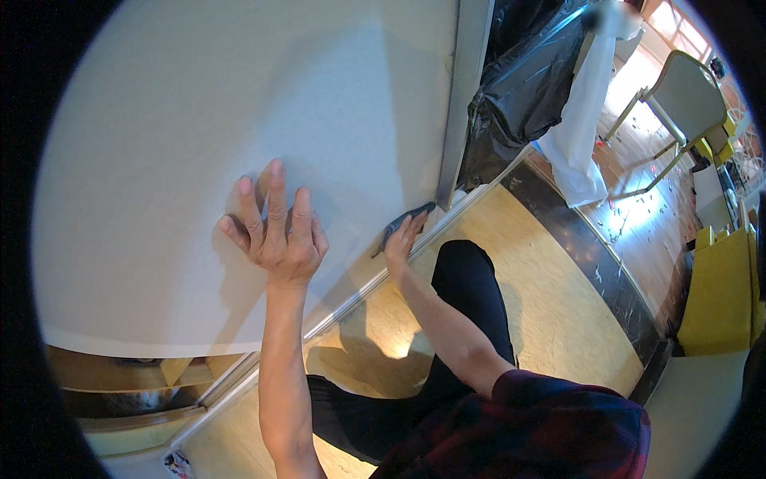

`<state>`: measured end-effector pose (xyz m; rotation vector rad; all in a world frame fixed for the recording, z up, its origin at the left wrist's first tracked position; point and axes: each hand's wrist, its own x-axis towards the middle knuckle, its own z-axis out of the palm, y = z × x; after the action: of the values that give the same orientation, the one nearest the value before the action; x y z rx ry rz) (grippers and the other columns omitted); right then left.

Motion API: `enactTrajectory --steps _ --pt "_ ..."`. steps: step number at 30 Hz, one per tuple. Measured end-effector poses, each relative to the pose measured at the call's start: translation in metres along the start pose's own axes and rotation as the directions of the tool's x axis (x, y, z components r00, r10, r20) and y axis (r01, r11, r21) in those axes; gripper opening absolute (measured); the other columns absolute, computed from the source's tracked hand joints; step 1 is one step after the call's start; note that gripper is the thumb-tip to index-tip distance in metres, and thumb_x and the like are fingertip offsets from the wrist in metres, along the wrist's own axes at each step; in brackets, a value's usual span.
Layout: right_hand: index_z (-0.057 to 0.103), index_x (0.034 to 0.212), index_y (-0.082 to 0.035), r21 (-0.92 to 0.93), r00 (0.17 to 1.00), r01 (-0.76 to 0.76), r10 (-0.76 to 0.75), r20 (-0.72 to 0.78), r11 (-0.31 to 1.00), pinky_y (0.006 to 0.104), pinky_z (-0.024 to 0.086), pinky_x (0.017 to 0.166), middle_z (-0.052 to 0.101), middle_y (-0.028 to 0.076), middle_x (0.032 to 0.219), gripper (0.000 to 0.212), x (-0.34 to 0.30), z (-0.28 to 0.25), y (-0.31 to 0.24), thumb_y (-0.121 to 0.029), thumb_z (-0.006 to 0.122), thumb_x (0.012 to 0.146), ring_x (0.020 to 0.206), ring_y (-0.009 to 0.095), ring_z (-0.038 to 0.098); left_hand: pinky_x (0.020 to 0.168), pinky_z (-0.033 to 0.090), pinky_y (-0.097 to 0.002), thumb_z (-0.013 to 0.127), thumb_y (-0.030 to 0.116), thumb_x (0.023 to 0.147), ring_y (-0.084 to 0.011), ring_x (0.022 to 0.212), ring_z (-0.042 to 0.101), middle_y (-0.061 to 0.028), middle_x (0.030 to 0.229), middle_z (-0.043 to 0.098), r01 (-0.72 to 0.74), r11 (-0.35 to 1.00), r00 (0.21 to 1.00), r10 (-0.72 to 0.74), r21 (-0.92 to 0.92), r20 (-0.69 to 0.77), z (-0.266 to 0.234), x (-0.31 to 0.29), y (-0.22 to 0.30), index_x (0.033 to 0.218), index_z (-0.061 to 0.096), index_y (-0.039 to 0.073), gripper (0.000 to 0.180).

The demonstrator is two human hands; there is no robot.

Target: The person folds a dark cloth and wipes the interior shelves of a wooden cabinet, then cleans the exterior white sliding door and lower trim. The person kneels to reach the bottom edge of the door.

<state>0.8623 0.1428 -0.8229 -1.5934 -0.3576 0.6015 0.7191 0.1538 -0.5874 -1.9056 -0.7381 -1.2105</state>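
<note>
Both hands are on the pale wall panel point(199, 120) as we crouch on the yellowish floor point(550, 311). Our left hand point(275, 231) is spread wide, fingers splayed and palm flat against the panel, bracing us and holding nothing. Our right hand point(399, 243) is closed over a dark grey cloth point(405, 219), pressing it low on the panel, just above the metal strip point(351, 295) where wall meets floor and just beside the foot of the vertical metal edge point(463, 104).

We judge the step in hand to be wiping the lowest part of the panel near that corner. A next stroke would call for steady pressure along the strip, keeping the cloth flat, with the left hand holding our balance.

Beyond the edge a black plastic bag point(519, 88) stands with a white sheet point(578, 144) beside it; a chair point(678, 104) sits further off, well apart from us.
</note>
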Motion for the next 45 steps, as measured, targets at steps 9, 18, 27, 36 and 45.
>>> enactTrajectory --steps 9,18,27,36,45 --pt "0.019 0.159 -0.002 0.048 0.808 0.584 -0.586 0.054 0.81 0.0598 0.01 0.121 0.007 0.03 0.165 0.067 -0.11 0.022 -0.101 -0.023 0.049 0.103 0.15 0.054 0.005 0.126 -0.006 -0.0475 0.06 0.014 0.087 -0.0327 0.15 0.032 -0.0067 0.146 0.058 0.02 0.999 1.0 -0.02 -0.047 0.013 -0.003 -0.005 -0.002 0.098 0.071 0.02 0.017" --pt "0.031 0.156 -0.002 -0.176 0.432 0.883 -0.9 -0.063 0.436 0.0617 0.012 0.12 0.019 0.028 0.163 0.055 -0.026 0.011 -0.085 -0.018 0.04 0.104 0.149 0.054 0.014 0.126 -0.005 -0.0483 0.053 0.013 0.089 -0.0337 0.149 0.034 -0.0069 0.143 0.06 0.035 0.999 0.999 -0.034 -0.017 0.039 -0.007 0.0 0.003 0.099 0.067 0.022 0.019" --pt "0.02 0.158 0.0 -0.087 0.821 0.531 -0.537 -0.194 0.843 0.0562 0.015 0.122 0.014 0.028 0.164 0.056 -0.023 0.016 -0.044 -0.023 0.032 0.108 0.149 0.053 0.014 0.125 -0.004 -0.0512 0.055 0.009 0.084 -0.0353 0.148 0.036 -0.0089 0.142 0.061 0.021 0.999 0.999 -0.02 -0.033 0.04 -0.006 -0.002 0.002 0.1 0.066 0.02 0.023" --pt "0.058 0.141 -0.012 -0.043 0.042 0.998 -0.996 0.079 0.039 0.0616 0.006 0.12 0.04 0.02 0.156 0.046 -0.024 0.009 -0.128 -0.014 0.053 0.095 0.151 0.049 0.017 0.124 0.012 -0.0527 0.055 0.002 0.085 -0.0364 0.14 0.048 -0.0161 0.139 0.062 0.042 0.948 0.997 -0.021 -0.315 0.068 -0.03 -0.004 -0.01 0.1 0.065 0.012 0.02" --pt "0.059 0.14 -0.026 0.311 -0.522 0.837 -0.487 0.7 -0.451 0.0304 0.036 0.1 0.04 -0.011 0.157 0.052 -0.012 -0.025 -0.044 -0.019 0.058 0.089 0.115 0.012 0.049 0.087 0.055 -0.0392 0.049 -0.012 0.083 -0.0323 0.098 0.072 -0.0185 0.112 0.073 0.41 0.79 0.911 -0.374 -0.456 0.171 -0.072 -0.082 -0.005 0.101 0.065 -0.001 0.027"
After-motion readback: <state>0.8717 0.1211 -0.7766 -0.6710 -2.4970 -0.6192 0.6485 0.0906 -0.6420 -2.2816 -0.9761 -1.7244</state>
